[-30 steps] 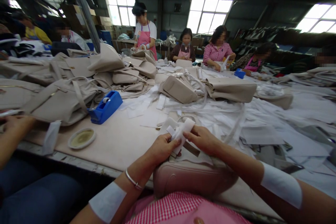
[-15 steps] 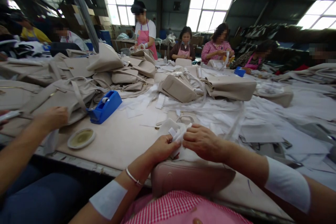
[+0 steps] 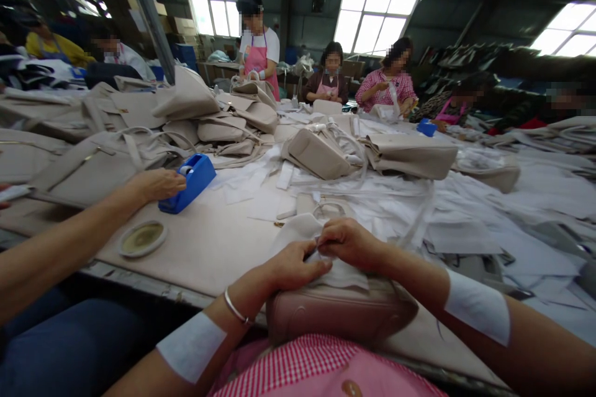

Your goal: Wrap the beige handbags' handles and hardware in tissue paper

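A beige handbag (image 3: 342, 313) rests at the table's front edge, close against my body. White wrapping sheet (image 3: 347, 274) lies over its top, below my hands. My left hand (image 3: 295, 265) is closed on the white wrapping, its thumb pointing right. Just right of it, my right hand (image 3: 349, 242) pinches at the same spot, fingertips together beside the left fingers. What sits between the fingertips is too small to make out. Behind my hands lies the bag's handle (image 3: 330, 208).
A neighbour's hand (image 3: 161, 185) touches a blue tape dispenser (image 3: 193, 181) at the left. Near it lies a round shallow dish (image 3: 142, 239). Wrapped handbags (image 3: 412, 155), white sheets (image 3: 460, 236) and piled bags (image 3: 186, 102) cover the table beyond. Several people work across it.
My right hand has shifted slightly left, and the white wrapping now lies flatter over the bag. The neighbour's hand has moved right to the tape dispenser.
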A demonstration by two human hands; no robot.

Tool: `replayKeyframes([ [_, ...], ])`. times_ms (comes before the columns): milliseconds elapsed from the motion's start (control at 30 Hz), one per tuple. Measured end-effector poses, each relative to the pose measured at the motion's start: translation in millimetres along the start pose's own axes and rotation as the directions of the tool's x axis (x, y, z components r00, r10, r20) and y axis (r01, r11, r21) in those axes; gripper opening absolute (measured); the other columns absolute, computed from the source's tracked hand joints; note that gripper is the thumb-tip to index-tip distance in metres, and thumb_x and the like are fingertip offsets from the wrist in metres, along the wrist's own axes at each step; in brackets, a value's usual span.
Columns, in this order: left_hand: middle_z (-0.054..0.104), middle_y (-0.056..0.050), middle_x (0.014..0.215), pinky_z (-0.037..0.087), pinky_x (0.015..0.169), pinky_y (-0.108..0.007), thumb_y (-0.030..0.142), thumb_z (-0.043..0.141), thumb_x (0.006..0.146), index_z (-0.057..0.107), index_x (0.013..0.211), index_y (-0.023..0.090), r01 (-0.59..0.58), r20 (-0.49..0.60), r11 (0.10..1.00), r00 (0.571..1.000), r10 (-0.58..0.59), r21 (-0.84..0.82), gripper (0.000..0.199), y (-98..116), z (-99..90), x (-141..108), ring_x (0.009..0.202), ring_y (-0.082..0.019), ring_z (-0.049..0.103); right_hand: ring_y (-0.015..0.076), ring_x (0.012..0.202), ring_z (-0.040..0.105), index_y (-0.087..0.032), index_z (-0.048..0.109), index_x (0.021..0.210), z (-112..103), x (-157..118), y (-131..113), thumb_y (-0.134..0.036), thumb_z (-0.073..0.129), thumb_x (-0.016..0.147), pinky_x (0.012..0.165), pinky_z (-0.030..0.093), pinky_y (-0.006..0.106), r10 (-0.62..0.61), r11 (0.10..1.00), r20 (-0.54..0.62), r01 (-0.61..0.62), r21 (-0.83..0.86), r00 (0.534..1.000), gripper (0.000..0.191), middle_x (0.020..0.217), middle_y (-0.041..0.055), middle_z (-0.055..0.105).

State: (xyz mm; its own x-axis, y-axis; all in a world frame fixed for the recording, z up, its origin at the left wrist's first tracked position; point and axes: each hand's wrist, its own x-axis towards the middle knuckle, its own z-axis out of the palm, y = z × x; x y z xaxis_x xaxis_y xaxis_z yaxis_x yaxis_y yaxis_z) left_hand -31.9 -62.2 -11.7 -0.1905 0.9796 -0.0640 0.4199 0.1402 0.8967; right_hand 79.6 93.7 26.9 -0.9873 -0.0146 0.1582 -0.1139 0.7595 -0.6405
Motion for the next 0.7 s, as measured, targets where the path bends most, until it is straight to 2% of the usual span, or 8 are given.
replayKeyframes([
  [133, 0.065, -0.001, 0.067, 0.040, 0.057, -0.025, 0.046, 0.054, 0.085, 0.072, 0.082, 0.016, 0.051, -0.022, 0.999, 0.998, -0.052, -0.010, 0.035, -1, 4.1, 5, 0.063, -0.017, 0.057, 0.0173, 0.071, 0.064, -0.021, 0.076, 0.077, 9, -6, 4, -0.015, 0.061, 0.080, 0.070, 0.045, 0.028, 0.033, 0.999, -0.098, -0.036, -0.032, 0.995, 0.016, 0.073, 0.0038, 0.071],
  [267, 0.062, -0.001, 0.060, 0.036, 0.052, -0.025, 0.046, 0.052, 0.086, 0.072, 0.080, 0.015, 0.093, 0.010, 0.996, 0.996, -0.093, -0.004, 0.037, -2, 6.3, 8, 0.057, -0.016, 0.053, 0.0179, 0.076, 0.066, -0.021, 0.072, 0.104, 8, -8, 6, -0.012, 0.060, 0.079, 0.071, 0.046, 0.027, 0.202, 0.979, -0.085, -0.200, 0.035, 0.976, 0.030, 0.085, 0.0035, 0.073],
  [333, 0.062, -0.001, 0.061, 0.036, 0.053, -0.025, 0.044, 0.053, 0.086, 0.071, 0.078, 0.015, 0.085, 0.007, 0.996, 0.996, -0.085, 0.027, 0.036, -1, 6.1, 9, 0.059, -0.016, 0.054, 0.0185, 0.079, 0.064, -0.020, 0.073, 0.100, 1, -6, 3, -0.013, 0.060, 0.079, 0.072, 0.045, 0.027, 0.237, 0.971, -0.026, -0.237, -0.035, 0.971, 0.025, 0.087, 0.0051, 0.072],
  [433, 0.063, -0.002, 0.063, 0.037, 0.054, -0.025, 0.043, 0.053, 0.085, 0.070, 0.077, 0.014, 0.088, 0.020, 0.994, 0.996, -0.089, 0.071, 0.035, -1, 5.6, 11, 0.060, -0.016, 0.054, 0.0179, 0.079, 0.061, -0.017, 0.076, 0.084, -13, 3, -4, -0.020, 0.061, 0.083, 0.073, 0.043, 0.027, 0.227, 0.964, 0.131, -0.204, -0.170, 0.965, 0.015, 0.088, 0.0075, 0.068],
  [567, 0.066, -0.002, 0.068, 0.038, 0.058, -0.026, 0.044, 0.052, 0.084, 0.071, 0.081, 0.014, 0.098, 0.035, 0.990, 0.994, -0.102, 0.101, 0.036, -2, 6.1, 12, 0.063, -0.016, 0.055, 0.0166, 0.074, 0.059, -0.015, 0.076, 0.080, -23, 18, -7, -0.023, 0.059, 0.084, 0.067, 0.039, 0.025, 0.278, 0.930, 0.316, -0.171, -0.327, 0.907, 0.019, 0.085, 0.0081, 0.068],
  [700, 0.067, -0.003, 0.068, 0.037, 0.057, -0.026, 0.045, 0.054, 0.083, 0.071, 0.081, 0.014, 0.116, 0.030, 0.982, 0.992, -0.122, 0.150, 0.036, -2, 6.2, 12, 0.062, -0.016, 0.055, 0.0165, 0.066, 0.058, -0.015, 0.076, 0.083, -18, 24, -6, -0.024, 0.058, 0.084, 0.061, 0.036, 0.026, 0.373, 0.879, 0.393, -0.183, -0.441, 0.840, 0.021, 0.079, 0.0082, 0.072],
])
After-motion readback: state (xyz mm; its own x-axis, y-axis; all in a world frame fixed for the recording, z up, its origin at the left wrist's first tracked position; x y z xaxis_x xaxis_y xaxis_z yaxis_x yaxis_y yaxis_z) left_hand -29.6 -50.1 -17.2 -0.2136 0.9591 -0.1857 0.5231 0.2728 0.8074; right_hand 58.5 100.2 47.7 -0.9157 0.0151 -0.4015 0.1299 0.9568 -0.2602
